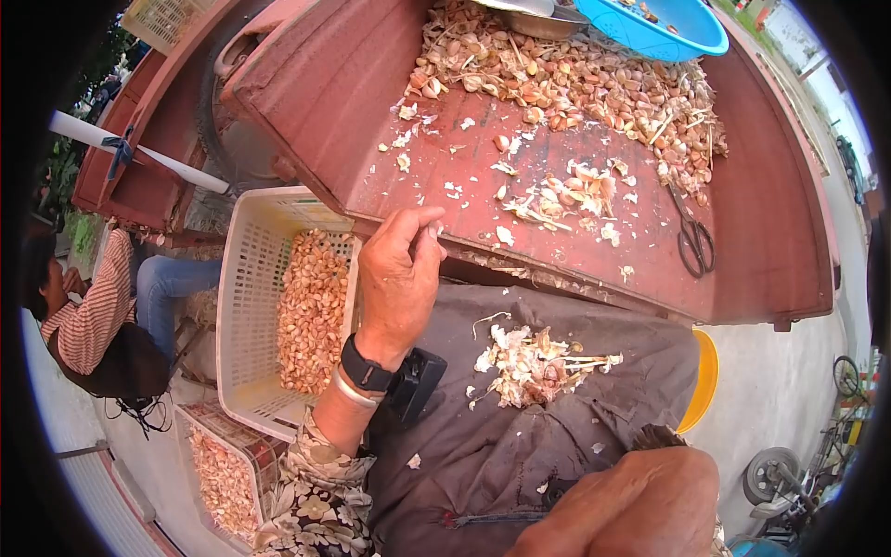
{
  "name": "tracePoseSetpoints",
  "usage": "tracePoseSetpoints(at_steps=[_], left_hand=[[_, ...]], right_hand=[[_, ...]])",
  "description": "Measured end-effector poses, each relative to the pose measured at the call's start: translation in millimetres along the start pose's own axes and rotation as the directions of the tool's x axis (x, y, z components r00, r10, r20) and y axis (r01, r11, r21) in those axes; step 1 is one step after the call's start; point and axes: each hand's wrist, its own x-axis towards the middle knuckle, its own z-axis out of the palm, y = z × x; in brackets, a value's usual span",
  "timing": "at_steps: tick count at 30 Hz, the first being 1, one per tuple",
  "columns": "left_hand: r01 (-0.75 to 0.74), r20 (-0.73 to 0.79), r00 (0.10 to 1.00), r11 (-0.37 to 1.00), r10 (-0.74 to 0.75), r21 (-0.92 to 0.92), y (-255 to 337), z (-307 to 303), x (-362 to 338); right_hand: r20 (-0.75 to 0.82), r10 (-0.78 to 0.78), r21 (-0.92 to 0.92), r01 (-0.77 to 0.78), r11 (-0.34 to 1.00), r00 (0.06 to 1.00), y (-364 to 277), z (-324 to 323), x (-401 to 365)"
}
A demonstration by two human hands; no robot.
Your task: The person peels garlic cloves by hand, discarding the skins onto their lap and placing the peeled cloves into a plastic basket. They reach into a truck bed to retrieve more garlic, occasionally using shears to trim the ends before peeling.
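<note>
My left hand (401, 278), with a dark watch and a pale bangle at its wrist, is over the near edge of the red metal cart bed (371, 186). Its fingers are curled together; whatever they hold, if anything, is hidden. Beside it on the left stands a cream plastic crate (243, 325) containing garlic cloves (311, 320). My right hand (640, 506) shows at the lower right, its fingers hidden. A dark cloth (520, 455) covers my lap, with garlic skins and stalks (534, 367) on it. On the bed lie a broken-up garlic bulb (575, 190) and dark scissors (692, 239).
A heap of garlic cloves (566, 88) fills the bed's far side, near a blue basin (650, 35) and a metal bowl (543, 23). A second crate (255, 464) sits lower left. Another person (93, 316) sits at the left. A yellow container (703, 381) stands at the right.
</note>
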Motion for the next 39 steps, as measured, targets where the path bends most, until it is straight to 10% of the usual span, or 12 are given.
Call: tracePoseSetpoints(at_steps=[9,15,17,19,24,27,31,35,39], left_hand=[[-0.28,0.259,0.948,0.876,0.187,0.393,-59.6,85.6,119.1],[-0.232,0.259,0.958,0.859,0.121,0.456,-73.3,99.8,143.8],[0.264,0.341,0.905,0.964,-0.255,0.021,-56.3,83.9,132.9],[0.611,0.489,0.783,0.622,-0.384,-0.49,-51.5,62.6,115.6],[0.588,0.534,0.807,0.261,-0.252,-0.765,0.4,12.0,52.7],[0.545,0.531,0.838,0.23,-0.127,-0.806,61.4,-18.0,6.6],[0.244,0.281,0.904,0.152,0.321,-0.958,133.4,-30.0,-46.5],[0.226,0.193,0.937,-0.085,0.29,-0.97,155.5,-39.5,-68.0],[0.286,0.279,0.942,-0.013,0.189,-0.958,149.4,-60.6,-69.0]], right_hand=[[-0.242,0.294,0.329,-0.207,0.921,0.925,-29.6,-15.8,4.9],[-0.517,0.372,0.082,-0.389,0.918,0.771,-49.7,-64.4,-9.7],[-0.63,0.326,0.102,-0.341,0.934,0.705,-52.6,-78.2,-19.1],[-0.739,0.204,-0.033,-0.337,0.941,0.642,-52.6,-95.3,-32.2],[-0.891,-0.003,-0.172,-0.332,0.927,0.454,-36.7,-138.2,-53.4],[-0.859,-0.013,-0.225,-0.354,0.908,0.512,-4.0,-145.0,-36.8],[-0.533,0.412,-0.263,-0.607,0.75,0.739,53.7,-86.7,21.1],[-0.475,-0.021,-0.879,-0.473,0.068,0.88,51.4,-128.6,29.3],[-0.404,-0.127,-0.817,-0.419,-0.395,0.906,17.7,-211.4,33.1]])
